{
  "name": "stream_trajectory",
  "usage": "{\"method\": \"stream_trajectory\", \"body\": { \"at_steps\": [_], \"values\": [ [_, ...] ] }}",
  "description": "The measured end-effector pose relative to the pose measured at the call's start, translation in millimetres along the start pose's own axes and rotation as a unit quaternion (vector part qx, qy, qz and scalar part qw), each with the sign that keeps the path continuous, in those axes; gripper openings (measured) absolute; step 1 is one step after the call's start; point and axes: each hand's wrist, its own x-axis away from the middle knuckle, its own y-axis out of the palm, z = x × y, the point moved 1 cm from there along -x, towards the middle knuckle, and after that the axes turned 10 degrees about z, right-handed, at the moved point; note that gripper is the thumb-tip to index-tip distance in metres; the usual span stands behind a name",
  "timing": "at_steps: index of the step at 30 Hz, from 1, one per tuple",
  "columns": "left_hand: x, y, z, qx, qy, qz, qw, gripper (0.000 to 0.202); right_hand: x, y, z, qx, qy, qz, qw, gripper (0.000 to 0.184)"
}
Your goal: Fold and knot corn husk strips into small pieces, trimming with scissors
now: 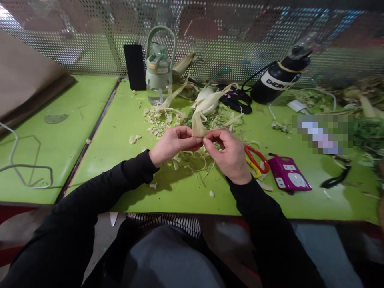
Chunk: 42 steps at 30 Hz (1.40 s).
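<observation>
The fingers of the left hand grasp the near end of a pale husk, thumb laid along the top. The fingers of the right hand are pinched against that same end, at its right corner; just what their tips trap is too small to tell. Both hands are about equally close to it, their fingertips almost meeting.

From the fingers the husk stretches away from the person, its long axis running forward and then bending right towards the far tip. Measured from the green-lidded bottle, the husk lies to the right and nearer the person, and the pinched end is the part farthest from the bottle.

Husk scraps spread over the green surface in front of the bottle and around to its right. Well to the bottle's right, and nearer the person, are a red handle loop beside the right hand and, beyond it, a purple case. A black phone stands just left of the bottle.
</observation>
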Motion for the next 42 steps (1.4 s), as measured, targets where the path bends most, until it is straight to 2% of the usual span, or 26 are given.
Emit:
{"method": "stream_trajectory", "body": {
  "at_steps": [6,14,18,24,27,31,37,42],
  "values": [
    [1.0,-0.1,2.1,0.012,-0.077,0.022,0.997,0.009,-0.4,0.9,-2.0,-0.004,-0.022,-0.012,1.000,0.008],
    [1.2,0.4,1.7,0.020,-0.088,0.022,0.996,0.008,3.0,2.9,-0.1,-0.042,0.054,-0.013,0.998,0.011],
    [-0.3,-2.1,0.1,0.020,-0.092,0.011,0.995,0.009,3.1,2.6,1.4,-0.083,0.084,-0.017,0.993,0.019],
    [-0.7,-2.0,1.3,0.016,-0.102,0.008,0.995,0.005,1.6,2.4,-0.6,-0.100,0.100,-0.028,0.990,0.026],
    [0.2,-1.1,4.3,0.013,-0.118,0.018,0.993,0.002,1.5,1.8,-1.2,-0.095,0.087,-0.036,0.991,0.021],
    [-0.4,-2.4,6.6,0.018,-0.129,0.009,0.991,0.006,0.2,-0.1,1.5,-0.065,0.036,-0.059,0.995,0.006],
    [-2.2,-4.6,5.0,0.006,-0.125,-0.001,0.992,0.006,-2.4,-3.2,4.8,-0.012,-0.002,-0.056,0.998,0.002],
    [-1.3,-1.9,1.2,-0.008,-0.095,0.022,0.995,0.013,-1.7,-1.9,3.9,0.017,-0.003,-0.074,0.997,0.005]
  ]
}}
